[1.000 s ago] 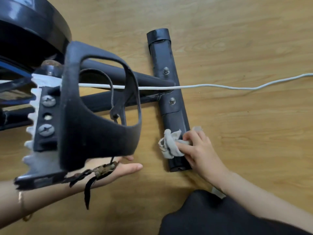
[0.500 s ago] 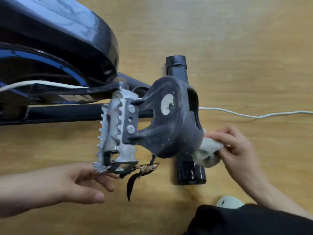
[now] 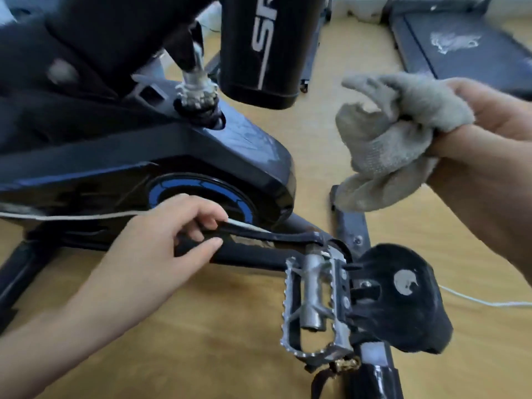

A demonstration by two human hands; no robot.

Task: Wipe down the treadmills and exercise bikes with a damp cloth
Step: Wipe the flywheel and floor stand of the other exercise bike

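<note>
Soft grey knitted cloth (image 3: pixel 394 139), light, limp: bunched in the right hand (image 3: pixel 495 125).
Rigid black metal crank arm (image 3: pixel 273 239), pinched by the left hand (image 3: pixel 155 243); judged a sound hold for wiping.

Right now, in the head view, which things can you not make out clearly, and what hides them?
All in the head view:
Lettering on the bike post: cut off by the top edge.
Floor bar: partly hidden behind the cloth and toe cage.
Treadmill: cut by the top and right edges; its pale mark is blurred.
Right hand: fingertips buried in the cloth.
</note>
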